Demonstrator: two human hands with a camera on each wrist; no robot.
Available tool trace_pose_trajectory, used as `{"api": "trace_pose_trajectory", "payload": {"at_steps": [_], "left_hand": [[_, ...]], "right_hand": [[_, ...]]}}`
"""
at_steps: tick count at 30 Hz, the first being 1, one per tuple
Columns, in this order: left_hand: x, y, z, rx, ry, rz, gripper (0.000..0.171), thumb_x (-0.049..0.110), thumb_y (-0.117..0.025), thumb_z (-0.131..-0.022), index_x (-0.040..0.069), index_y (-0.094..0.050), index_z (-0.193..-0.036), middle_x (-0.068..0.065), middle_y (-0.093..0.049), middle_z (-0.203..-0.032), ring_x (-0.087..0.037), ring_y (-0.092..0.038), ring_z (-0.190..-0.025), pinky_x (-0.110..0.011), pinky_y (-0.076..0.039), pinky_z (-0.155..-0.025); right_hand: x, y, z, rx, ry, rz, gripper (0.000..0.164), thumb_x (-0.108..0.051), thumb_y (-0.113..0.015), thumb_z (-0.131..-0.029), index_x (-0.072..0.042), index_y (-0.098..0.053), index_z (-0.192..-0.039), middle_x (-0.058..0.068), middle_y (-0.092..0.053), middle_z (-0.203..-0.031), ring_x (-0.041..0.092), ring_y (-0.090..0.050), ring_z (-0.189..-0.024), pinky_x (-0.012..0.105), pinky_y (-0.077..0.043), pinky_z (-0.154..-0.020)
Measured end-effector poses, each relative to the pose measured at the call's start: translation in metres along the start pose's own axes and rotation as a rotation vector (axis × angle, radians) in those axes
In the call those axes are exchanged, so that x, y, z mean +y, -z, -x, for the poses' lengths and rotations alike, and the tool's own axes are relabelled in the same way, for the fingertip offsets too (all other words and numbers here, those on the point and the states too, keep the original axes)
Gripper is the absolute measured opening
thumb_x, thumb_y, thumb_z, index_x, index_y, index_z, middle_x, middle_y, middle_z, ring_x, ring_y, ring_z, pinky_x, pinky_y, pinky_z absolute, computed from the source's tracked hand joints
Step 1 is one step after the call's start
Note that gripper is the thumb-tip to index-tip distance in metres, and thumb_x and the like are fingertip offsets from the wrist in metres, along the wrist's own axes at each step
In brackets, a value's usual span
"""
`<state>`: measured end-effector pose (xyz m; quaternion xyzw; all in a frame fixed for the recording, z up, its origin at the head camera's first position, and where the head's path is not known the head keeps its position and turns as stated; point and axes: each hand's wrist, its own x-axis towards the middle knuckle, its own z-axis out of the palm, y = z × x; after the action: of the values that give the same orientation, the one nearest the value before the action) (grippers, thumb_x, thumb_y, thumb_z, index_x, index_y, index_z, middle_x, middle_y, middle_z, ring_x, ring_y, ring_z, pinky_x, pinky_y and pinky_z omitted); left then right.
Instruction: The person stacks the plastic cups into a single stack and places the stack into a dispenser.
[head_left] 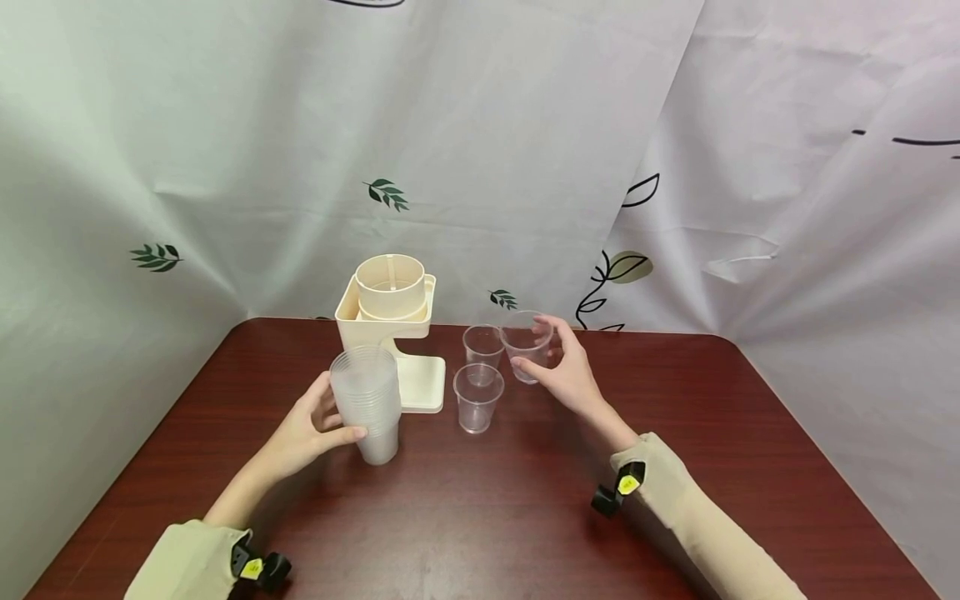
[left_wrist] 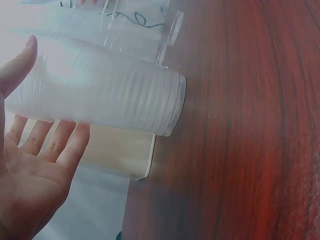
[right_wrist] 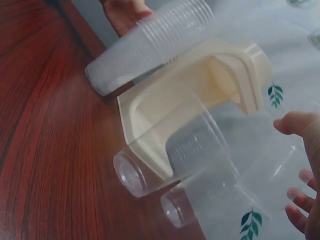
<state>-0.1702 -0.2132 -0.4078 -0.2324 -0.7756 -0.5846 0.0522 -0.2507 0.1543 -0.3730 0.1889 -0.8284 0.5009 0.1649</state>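
Note:
A tall stack of nested clear plastic cups (head_left: 371, 400) stands upright over the table's left half, held by my left hand (head_left: 303, 429). The thumb is on its near side and the fingers behind, as the left wrist view shows around the stack (left_wrist: 105, 85). My right hand (head_left: 566, 367) holds a single clear plastic cup (head_left: 527, 346), its thumb across the front and fingers at the far right side. Next to that cup, a second cup (head_left: 483, 354) stands at the back and a third cup (head_left: 478, 400) in front. Both stand upright.
A cream-coloured stand (head_left: 420, 383) with a round cup-like top (head_left: 392, 292) is behind the stack, near the table's back edge. A white curtain (head_left: 480, 167) with leaf prints hangs close behind the dark red wooden table (head_left: 480, 517).

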Motion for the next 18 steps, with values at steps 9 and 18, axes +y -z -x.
{"api": "trace_pose_trajectory", "payload": {"at_steps": [9, 18], "left_hand": [[0.000, 0.000, 0.000, -0.001, -0.005, 0.006, 0.076, -0.005, -0.071, -0.081, 0.006, -0.029, -0.143, 0.020, -0.051, -0.125, 0.006, -0.056, -0.110, -0.017, -0.052, -0.086], [-0.001, 0.000, 0.000, 0.000, -0.001, 0.003, 0.076, -0.004, -0.071, -0.081, 0.006, -0.029, -0.143, 0.020, -0.051, -0.125, 0.006, -0.056, -0.111, -0.017, -0.052, -0.086]], "right_hand": [[-0.018, -0.005, 0.002, 0.031, 0.109, 0.022, 0.070, -0.020, -0.086, -0.070, -0.016, -0.051, -0.131, 0.012, -0.061, -0.115, 0.027, -0.058, -0.095, 0.038, -0.047, -0.084], [-0.059, -0.007, 0.004, 0.040, 0.150, 0.009, 0.067, -0.007, -0.083, -0.072, -0.001, -0.050, -0.130, 0.020, -0.058, -0.118, 0.038, -0.058, -0.095, 0.046, -0.049, -0.082]]}}
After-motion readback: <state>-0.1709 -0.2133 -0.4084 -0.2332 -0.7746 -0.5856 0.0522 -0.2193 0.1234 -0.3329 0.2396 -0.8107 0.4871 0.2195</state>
